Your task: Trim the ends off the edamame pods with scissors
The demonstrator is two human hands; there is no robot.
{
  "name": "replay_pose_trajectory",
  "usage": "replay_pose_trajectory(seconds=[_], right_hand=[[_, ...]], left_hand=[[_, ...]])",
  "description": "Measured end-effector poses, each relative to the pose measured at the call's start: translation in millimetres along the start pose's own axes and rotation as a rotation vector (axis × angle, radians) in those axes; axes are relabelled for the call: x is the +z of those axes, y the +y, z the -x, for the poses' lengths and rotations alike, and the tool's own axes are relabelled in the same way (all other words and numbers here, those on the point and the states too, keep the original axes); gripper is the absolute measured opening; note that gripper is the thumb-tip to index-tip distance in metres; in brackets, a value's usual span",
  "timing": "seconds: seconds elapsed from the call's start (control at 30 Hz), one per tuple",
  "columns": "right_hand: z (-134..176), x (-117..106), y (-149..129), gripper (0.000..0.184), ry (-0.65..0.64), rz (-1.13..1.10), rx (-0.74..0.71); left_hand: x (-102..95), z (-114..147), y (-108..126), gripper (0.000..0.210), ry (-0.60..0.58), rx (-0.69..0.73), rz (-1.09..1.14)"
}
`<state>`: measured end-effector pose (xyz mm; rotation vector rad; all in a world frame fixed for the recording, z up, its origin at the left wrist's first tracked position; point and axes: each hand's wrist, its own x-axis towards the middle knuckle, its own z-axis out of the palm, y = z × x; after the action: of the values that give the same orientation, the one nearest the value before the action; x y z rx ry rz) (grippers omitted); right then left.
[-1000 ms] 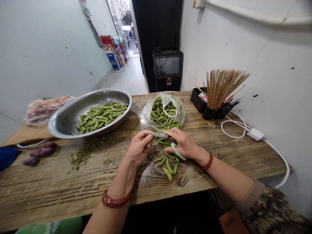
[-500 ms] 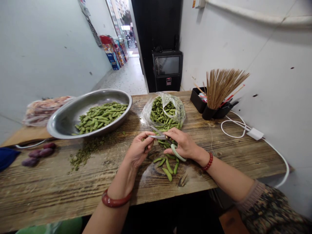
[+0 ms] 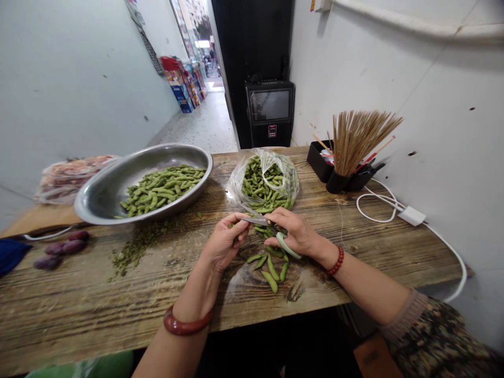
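Note:
My right hand (image 3: 293, 231) is closed round a pair of scissors (image 3: 284, 244) with pale green handles. The blades are a little apart and point left at my left fingertips. My left hand (image 3: 227, 239) pinches a green edamame pod (image 3: 236, 240), mostly hidden by the fingers. Just beyond my hands is a clear plastic bag (image 3: 235, 185) full of edamame pods (image 3: 255, 176). Several loose pods (image 3: 271, 281) lie on the wooden table below the scissors. To the left, a wide metal basin (image 3: 103, 185) holds a heap of pods (image 3: 165, 188).
Small green trimmings (image 3: 132, 254) are scattered before the basin. Several purple-red bulbs or fruits (image 3: 63, 248) lie at the left, near a plastic bag of pale food (image 3: 71, 176). At the right stand a black holder (image 3: 336, 182) with wooden skewers (image 3: 358, 142) and a white cable (image 3: 452, 252).
The scissor blades tilt slightly differently at my left fingertips. Both hands stay in nearly the same place, and the pods on the table have not moved.

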<state>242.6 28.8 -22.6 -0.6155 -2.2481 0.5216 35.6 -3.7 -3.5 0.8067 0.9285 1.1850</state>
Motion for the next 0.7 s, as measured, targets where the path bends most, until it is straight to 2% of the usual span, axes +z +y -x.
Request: replay_pose_trajectory(seconds=[0.2,0.33,0.47,0.6,0.7], right_hand=[[2,-1,2,0.048,-0.01,0.052,0.06],[3,-1,5,0.048,0.061,0.059,0.102],[3,-1,8,0.045,0.117,0.063,0.099],[3,-1,11,0.045,0.13,0.058,0.084],[3,-1,12,0.044,0.127,0.056,0.092]], left_hand=[[0.0,0,3,0.024,0.026,0.016,0.035],[-1.2,-2,9,0.021,0.039,0.057,0.155],[-4.6,-3,11,0.024,0.034,-0.003,0.259],[-4.9,-2,7,0.028,0.047,-0.041,0.146],[-1.7,1,5,0.023,-0.02,-0.049,-0.103]])
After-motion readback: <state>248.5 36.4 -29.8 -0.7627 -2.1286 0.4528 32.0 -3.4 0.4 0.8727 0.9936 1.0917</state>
